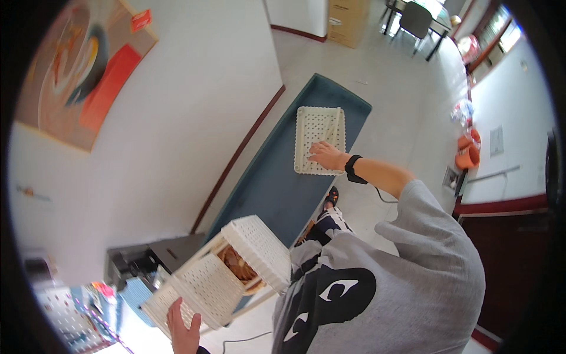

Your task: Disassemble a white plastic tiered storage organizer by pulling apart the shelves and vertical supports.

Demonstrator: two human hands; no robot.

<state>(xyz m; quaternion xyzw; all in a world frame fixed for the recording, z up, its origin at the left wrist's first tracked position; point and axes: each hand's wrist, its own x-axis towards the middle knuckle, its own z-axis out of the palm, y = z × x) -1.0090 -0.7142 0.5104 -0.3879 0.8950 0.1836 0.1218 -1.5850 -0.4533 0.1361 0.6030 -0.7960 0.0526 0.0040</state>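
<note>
A cream plastic tray with a perforated base and scalloped rim lies on the blue-grey table. Thin cream strips rest slantwise inside it. My right hand reaches over the tray, fingers spread and pointing left; whether they touch the base or a strip is unclear. At the lower left, my left hand is held with thumb and fingers apart, beside a cream perforated plastic rack. The rack leans at the table's near end, with several perforated panels. Something brown shows through its frame.
A white wall with a painting runs along the left. Black equipment stands beyond the rack. Farther off are a cardboard box, a grey chair and orange pots. A cable trails on the floor.
</note>
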